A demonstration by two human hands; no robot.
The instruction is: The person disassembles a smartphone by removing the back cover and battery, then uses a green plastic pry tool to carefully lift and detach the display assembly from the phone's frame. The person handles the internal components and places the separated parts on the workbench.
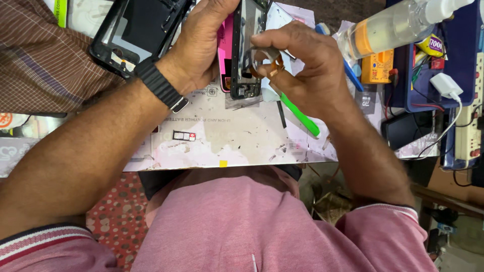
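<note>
My left hand (pixel 199 48), with a black watch strap on the wrist, grips an opened phone (pixel 245 55) with a black frame and a pink back edge, holding it upright over the work mat (pixel 227 136). My right hand (pixel 302 65) pinches a thin orange-brown flex ribbon (pixel 272 63) at the phone's lower part. A green plastic pry tool (pixel 301 117) lies under my right hand.
A black phone frame (pixel 133 32) lies at the upper left. A small SIM tray (pixel 184 135) rests on the mat. At the right stand a clear spray bottle (pixel 398 22), an orange multimeter (pixel 378 65), a dark phone (pixel 406 128) and a power strip (pixel 469 126) with a white charger.
</note>
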